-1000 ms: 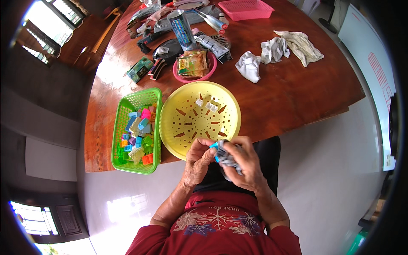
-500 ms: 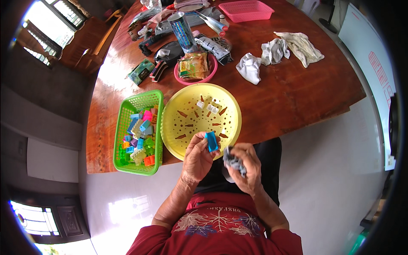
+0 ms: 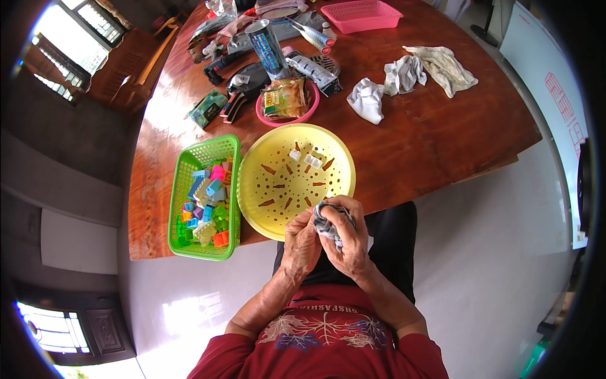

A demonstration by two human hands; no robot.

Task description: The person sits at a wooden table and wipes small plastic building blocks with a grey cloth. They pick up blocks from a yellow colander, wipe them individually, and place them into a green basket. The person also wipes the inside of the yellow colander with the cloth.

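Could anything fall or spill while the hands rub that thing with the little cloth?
Maybe. Both hands, left hand and right hand, hold the grey cloth past the table's edge, over the lap, so whatever is wrapped inside could slip and drop to the floor. The yellow strainer bowl pokes out over that edge, right by the hands, so a bump might tip it and its few white pieces.

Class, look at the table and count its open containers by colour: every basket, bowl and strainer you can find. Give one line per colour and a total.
Green: 1, the green basket holding toy bricks
Yellow: 1, the round yellow strainer with small white pieces
Pink: 2, the pink bowl with a snack packet and the pink basket at the far edge
Total: 4
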